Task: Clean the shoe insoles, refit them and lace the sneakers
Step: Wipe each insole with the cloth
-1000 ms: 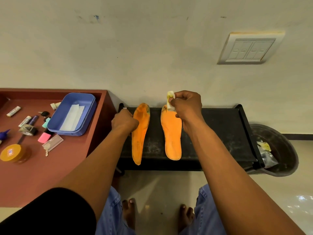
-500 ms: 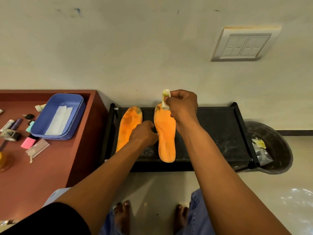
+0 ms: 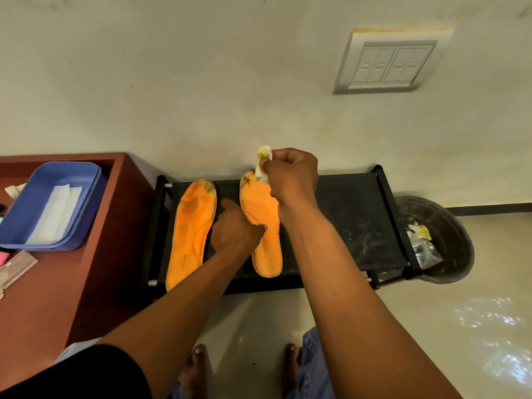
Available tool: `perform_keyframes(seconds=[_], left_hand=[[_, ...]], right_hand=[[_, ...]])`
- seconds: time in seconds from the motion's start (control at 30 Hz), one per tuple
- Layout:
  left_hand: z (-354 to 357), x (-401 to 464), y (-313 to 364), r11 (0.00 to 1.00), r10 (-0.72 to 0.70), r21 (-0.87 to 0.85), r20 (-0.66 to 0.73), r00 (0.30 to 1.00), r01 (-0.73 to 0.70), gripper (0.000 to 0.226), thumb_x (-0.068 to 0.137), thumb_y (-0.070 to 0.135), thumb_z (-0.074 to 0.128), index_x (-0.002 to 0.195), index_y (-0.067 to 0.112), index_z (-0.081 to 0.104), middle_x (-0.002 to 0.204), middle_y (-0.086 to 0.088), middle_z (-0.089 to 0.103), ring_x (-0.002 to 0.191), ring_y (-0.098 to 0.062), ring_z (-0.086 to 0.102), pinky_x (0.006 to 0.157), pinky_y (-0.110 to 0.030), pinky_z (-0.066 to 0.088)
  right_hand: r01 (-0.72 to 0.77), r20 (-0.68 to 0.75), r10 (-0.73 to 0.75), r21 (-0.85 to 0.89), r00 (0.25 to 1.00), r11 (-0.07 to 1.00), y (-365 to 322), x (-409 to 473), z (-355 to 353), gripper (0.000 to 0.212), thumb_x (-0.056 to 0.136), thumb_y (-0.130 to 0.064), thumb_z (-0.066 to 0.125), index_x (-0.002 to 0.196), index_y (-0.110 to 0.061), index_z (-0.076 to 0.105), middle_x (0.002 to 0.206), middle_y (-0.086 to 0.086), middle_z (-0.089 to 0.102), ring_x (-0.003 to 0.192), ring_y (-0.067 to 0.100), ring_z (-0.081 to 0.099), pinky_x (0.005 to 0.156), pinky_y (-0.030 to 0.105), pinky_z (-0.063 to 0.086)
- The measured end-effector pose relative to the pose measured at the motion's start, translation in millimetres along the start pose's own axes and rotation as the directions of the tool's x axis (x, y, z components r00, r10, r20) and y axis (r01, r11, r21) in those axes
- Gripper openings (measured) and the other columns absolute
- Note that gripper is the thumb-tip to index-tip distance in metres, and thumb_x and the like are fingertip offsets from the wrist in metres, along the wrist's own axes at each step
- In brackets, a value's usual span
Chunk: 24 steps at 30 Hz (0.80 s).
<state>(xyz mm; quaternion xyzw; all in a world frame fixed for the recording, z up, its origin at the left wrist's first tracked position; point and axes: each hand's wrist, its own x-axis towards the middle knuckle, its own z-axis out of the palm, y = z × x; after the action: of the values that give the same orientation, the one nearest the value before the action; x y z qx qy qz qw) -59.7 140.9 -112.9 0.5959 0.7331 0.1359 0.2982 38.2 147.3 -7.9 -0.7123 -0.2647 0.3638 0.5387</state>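
Now the left hand (image 3: 237, 228) has slid from the left insole (image 3: 191, 234) to the right insole (image 3: 263, 223) on the black rack (image 3: 354, 214) — curled, pressing it still (I think). Right hand (image 3: 290, 174) pinches a dirty wipe (image 3: 262, 164) at its toe — ready to rub.

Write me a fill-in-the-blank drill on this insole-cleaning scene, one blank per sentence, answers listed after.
1. The right hand pinches a stained white ____ above the toe end of the right insole.
2. The left hand presses its thumb on the ____ insole.
3. Both insoles lie on a ____ rack.
4. The blue tray sits on the ____ table.

Answers: wipe; right; black; red
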Motion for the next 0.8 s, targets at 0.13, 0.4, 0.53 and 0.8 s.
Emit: perform_keyframes(seconds=[0.13,0.4,0.53,0.8], left_hand=[[-9.3,6.0,3.4,0.962,-0.101,-0.245,0.082,0.992,0.118,0.030,0.087,0.041,0.078,0.097,0.014,0.070,0.081,-0.004,0.071,0.069,-0.024,0.071,0.074,-0.043,0.063],[-40.3,6.1,17.8,0.749,-0.167,-0.609,0.205,0.964,0.259,0.015,0.091,0.024,0.076,0.089,0.010,0.070,0.098,-0.012,0.072,0.091,-0.031,0.070,0.075,-0.048,0.064],[-69.7,0.7,27.7,0.684,-0.073,-0.700,0.214,0.974,0.205,0.015,0.093,0.021,0.073,0.082,0.010,0.069,0.094,-0.014,0.075,0.091,-0.033,0.073,0.076,-0.049,0.064],[-120.5,-22.1,42.0,0.688,0.095,-0.724,0.170,0.981,0.059,0.013,0.095,0.015,0.072,0.082,0.011,0.068,0.075,-0.006,0.066,0.060,-0.016,0.064,0.055,-0.026,0.054]], right_hand=[[0.000,-0.018,0.000,0.016,1.000,1.000,-1.4,1.5,-2.5,0.011,0.084,-0.018,0.079,0.081,-0.027,0.072,0.085,-0.009,0.072,0.085,0.015,0.070,0.083,0.042,0.062],[-0.043,-0.059,0.044,0.021,0.997,0.999,-12.0,-0.6,-2.8,0.013,0.080,-0.018,0.078,0.093,-0.022,0.077,0.092,-0.005,0.074,0.087,0.017,0.070,0.080,0.042,0.062],[-0.085,-0.058,0.088,0.045,0.994,0.995,-19.4,-3.4,-6.9,0.020,0.081,-0.015,0.077,0.100,-0.021,0.076,0.096,-0.004,0.073,0.088,0.017,0.070,0.078,0.036,0.062],[-0.167,0.049,0.160,0.215,0.986,0.962,-36.1,-12.4,-20.6,0.019,0.087,-0.012,0.076,0.105,-0.018,0.073,0.095,-0.005,0.068,0.084,0.012,0.063,0.066,0.028,0.054]])
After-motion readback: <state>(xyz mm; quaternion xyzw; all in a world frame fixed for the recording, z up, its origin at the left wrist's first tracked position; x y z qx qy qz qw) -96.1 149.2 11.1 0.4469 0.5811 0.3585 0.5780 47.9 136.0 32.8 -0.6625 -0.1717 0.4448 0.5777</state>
